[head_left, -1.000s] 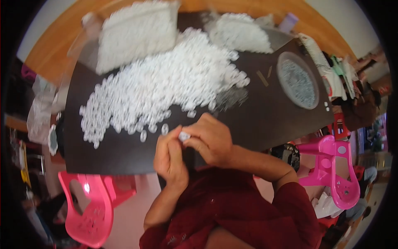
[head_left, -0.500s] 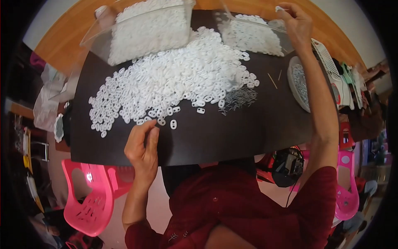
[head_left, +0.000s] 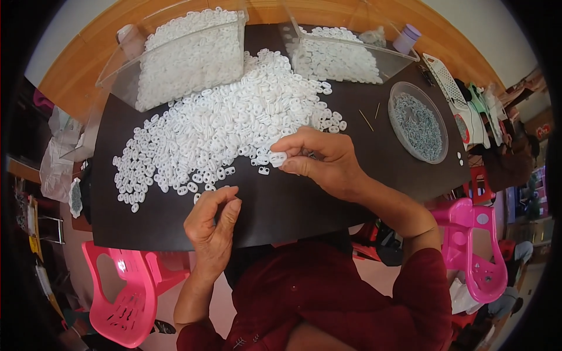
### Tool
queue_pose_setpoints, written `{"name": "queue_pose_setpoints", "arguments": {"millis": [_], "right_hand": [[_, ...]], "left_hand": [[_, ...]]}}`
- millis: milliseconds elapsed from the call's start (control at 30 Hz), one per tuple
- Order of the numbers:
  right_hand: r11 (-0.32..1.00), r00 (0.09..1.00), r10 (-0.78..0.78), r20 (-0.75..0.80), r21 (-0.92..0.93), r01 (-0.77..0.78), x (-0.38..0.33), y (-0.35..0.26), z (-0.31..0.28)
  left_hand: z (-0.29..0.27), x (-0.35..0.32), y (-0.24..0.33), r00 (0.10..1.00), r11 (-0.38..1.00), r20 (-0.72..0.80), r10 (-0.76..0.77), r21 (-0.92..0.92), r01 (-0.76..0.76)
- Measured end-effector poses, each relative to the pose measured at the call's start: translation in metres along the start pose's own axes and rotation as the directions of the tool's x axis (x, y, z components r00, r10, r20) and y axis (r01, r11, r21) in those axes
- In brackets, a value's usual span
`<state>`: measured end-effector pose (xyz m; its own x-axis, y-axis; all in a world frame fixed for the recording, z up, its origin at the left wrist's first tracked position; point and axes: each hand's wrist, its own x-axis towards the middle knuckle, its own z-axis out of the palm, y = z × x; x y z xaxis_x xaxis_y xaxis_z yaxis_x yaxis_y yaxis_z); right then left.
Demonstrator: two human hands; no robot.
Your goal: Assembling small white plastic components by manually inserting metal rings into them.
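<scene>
My right hand (head_left: 328,164) pinches a small white oval plastic piece with two holes (head_left: 278,158) between thumb and fingertips, just above the near edge of a heap of similar pieces (head_left: 234,123). Lower and to the left is my left hand (head_left: 213,225), its fingers curled and thumb close to the index finger. Whatever it may hold is hidden. Close to its fingertips are the nearest loose pieces of the heap. One single white piece (head_left: 264,171) lies apart, between the two hands. My right hand covers the spot beyond it on the dark tabletop (head_left: 281,210).
Behind the heap stand two clear bins (head_left: 243,50) (head_left: 339,38) filled with white pieces. A round tub (head_left: 442,128) of small grey pins is at the right, with two thin sticks (head_left: 366,120) beside it. Pink plastic chairs (head_left: 126,304) (head_left: 486,278) flank me.
My right hand has come down from above the right bin to the near edge of the heap. The left hand stays near the heap's front. The whole view has shifted slightly.
</scene>
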<state>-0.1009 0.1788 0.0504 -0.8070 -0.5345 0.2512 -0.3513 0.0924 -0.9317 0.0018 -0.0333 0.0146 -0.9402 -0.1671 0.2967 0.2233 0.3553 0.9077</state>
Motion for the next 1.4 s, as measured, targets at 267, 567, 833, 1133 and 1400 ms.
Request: {"name": "queue_pose_setpoints", "arguments": {"millis": [267,567,833,1133,1400], "right_hand": [[0.997,0.998,0.055,0.016,0.043,-0.056,0.002,0.003,-0.001],[0.965,0.988,-0.115,-0.101,-0.248,0.087,0.013,-0.008,-0.029],[0.748,0.758,-0.35,-0.55,-0.652,-0.127,0.108,-0.021,-0.186],[0.124,0.73,-0.682,0.042,-0.977,0.172,0.068,-0.002,-0.125],[0.531,0.799,-0.58,0.16,-0.669,0.52,0.009,0.005,-0.022]], "left_hand": [[0.004,-0.002,-0.003,0.999,0.999,-0.013,-0.035,-0.019,0.035],[0.002,-0.003,-0.017,0.999,0.998,-0.026,-0.04,0.052,0.041],[0.013,0.026,-0.019,0.975,0.938,0.061,0.213,0.267,-0.222],[0.055,0.041,-0.046,0.86,0.659,0.276,0.429,0.555,-0.507],[0.052,0.036,-0.027,0.866,0.664,0.321,0.383,0.556,-0.5]]}}
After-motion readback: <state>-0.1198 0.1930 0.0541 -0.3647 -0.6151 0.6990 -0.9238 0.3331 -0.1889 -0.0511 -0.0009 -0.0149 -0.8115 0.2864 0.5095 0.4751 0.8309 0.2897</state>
